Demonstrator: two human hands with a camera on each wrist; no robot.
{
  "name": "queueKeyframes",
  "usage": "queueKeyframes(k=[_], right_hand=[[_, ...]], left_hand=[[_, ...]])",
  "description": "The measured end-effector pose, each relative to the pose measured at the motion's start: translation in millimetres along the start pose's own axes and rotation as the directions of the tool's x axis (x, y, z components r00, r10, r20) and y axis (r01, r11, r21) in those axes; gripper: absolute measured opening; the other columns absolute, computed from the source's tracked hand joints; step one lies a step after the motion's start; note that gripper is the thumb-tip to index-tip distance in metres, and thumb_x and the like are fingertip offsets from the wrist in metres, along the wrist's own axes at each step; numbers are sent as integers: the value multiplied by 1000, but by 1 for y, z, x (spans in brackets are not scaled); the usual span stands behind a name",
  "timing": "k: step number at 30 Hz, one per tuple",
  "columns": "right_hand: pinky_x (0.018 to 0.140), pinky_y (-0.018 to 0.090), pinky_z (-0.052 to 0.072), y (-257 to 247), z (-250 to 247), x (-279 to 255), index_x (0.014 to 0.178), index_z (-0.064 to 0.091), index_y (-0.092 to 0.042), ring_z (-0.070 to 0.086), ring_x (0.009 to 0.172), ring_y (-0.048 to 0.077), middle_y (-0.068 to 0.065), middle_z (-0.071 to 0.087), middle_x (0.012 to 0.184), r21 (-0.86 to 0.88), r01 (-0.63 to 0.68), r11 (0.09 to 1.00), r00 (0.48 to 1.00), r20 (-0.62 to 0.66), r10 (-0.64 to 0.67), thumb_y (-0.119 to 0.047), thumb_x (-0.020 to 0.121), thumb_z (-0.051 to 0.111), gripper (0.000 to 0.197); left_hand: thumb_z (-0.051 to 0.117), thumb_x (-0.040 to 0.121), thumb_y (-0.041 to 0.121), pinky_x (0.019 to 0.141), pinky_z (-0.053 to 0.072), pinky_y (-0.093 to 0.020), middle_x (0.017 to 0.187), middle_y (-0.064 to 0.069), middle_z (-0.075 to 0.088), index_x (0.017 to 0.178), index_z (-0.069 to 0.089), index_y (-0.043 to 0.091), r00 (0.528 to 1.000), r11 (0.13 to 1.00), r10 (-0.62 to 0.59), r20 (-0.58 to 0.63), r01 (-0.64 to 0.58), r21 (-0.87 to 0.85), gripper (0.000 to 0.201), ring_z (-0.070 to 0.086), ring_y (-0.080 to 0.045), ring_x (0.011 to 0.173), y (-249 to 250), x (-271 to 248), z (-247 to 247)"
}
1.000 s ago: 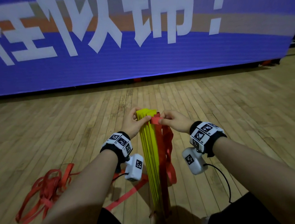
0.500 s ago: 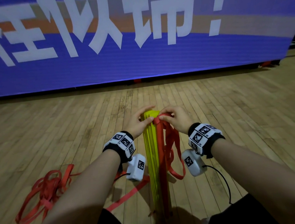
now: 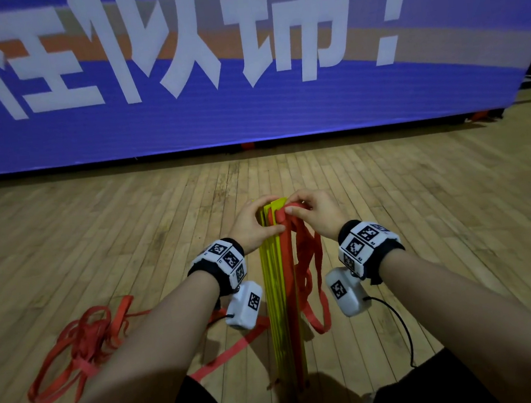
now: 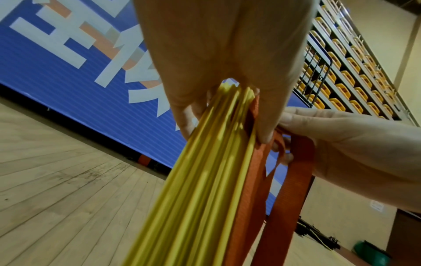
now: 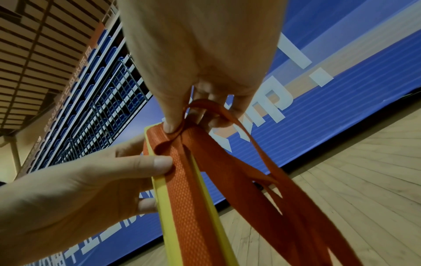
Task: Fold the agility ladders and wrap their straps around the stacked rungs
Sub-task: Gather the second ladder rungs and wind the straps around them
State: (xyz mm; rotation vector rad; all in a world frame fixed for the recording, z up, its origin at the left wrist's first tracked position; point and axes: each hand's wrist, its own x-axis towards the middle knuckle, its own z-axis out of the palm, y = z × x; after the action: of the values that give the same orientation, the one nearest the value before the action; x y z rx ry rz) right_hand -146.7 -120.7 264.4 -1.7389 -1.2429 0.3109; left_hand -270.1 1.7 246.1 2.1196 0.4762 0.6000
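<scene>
Since a second ago the rungs [image 3: 279, 296], a yellow stack standing on end on the floor [image 3: 101, 248] at 6 o'clock, have sunk a little and more red strap [image 3: 309, 281] loops hang at their 3 o'clock side, so gathering seems nearly done. The left hand [image 3: 252, 226] pinches the stack's top; the right hand [image 3: 315, 214] pinches strap there. One stack, two hands, one loose strap pile [image 3: 78, 346] at 8 o'clock.

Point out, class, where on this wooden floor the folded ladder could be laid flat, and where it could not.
Free: the bare wooden floor right of the right hand, and the strip between the hands and the blue banner. Crowded: lower left, where the loose red strap pile sprawls beside the left hand holding the upright yellow rung stack.
</scene>
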Motion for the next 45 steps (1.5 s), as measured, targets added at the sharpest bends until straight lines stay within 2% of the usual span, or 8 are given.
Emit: queueKeyframes(k=[4,12,18,26,34,38,42,45], right_hand=[[80,41,52,4,2,0,96,57,-26,63,80,21,1,65,82,31,1,1000,999,-40,0,-13,86,66,19],[92,43,51,5,2,3,106,68,-25,64,99,20,5,68,106,48,-20,999,999,31,18,-9,87,64,25],[97,38,49,5,4,4,111,67,-19,62,105,16,2,67,112,94,-24,995,998,65,18,-7,88,63,27],[66,23,47,6,6,3,94,48,-25,62,69,12,-2,63,76,150,-93,984,996,7,93,-7,84,68,29],[69,20,47,12,-7,5,84,58,-20,62,79,14,9,66,94,19,-255,967,947,206,246,-26,84,71,15],[63,24,40,7,-12,5,96,68,-3,53,70,15,11,61,79,-130,-258,957,905,313,287,-28,91,62,26],[50,15,32,-1,-19,4,87,68,-14,41,57,8,-4,50,62,-170,-262,950,891,337,305,-29,91,62,17],[59,19,34,-2,-21,3,76,62,-18,48,66,12,-4,55,67,-127,-242,962,895,355,272,-29,90,63,18]], left_hand=[[78,74,10,105,39,-40,127,-1,52,123,52,28,999,998,51,6,-51,31,58,47,-19,122,-1,-1,1],[80,71,3,78,45,-10,124,3,47,130,44,17,1000,1000,11,7,-11,-14,71,53,-15,109,0,-1,-1],[83,69,12,91,34,-12,130,2,46,133,42,16,999,997,36,19,-37,65,76,44,-9,117,2,-3,1],[79,73,10,105,35,-30,138,-1,47,135,45,20,999,993,41,-14,-39,107,71,42,-17,129,0,-4,1],[75,78,10,101,32,-27,127,-7,47,134,49,34,999,989,32,31,-36,144,66,41,-18,121,-3,-4,-4],[76,76,10,102,34,-32,126,-8,48,130,51,36,999,989,15,44,-21,148,66,43,-23,123,-6,-2,-5],[77,75,10,98,34,-27,128,-8,49,132,51,32,999,990,4,41,-10,141,66,44,-21,123,-8,0,-8],[77,75,11,97,31,-25,127,-7,49,131,51,33,999,989,7,44,-14,148,65,43,-19,122,-7,0,-8]])
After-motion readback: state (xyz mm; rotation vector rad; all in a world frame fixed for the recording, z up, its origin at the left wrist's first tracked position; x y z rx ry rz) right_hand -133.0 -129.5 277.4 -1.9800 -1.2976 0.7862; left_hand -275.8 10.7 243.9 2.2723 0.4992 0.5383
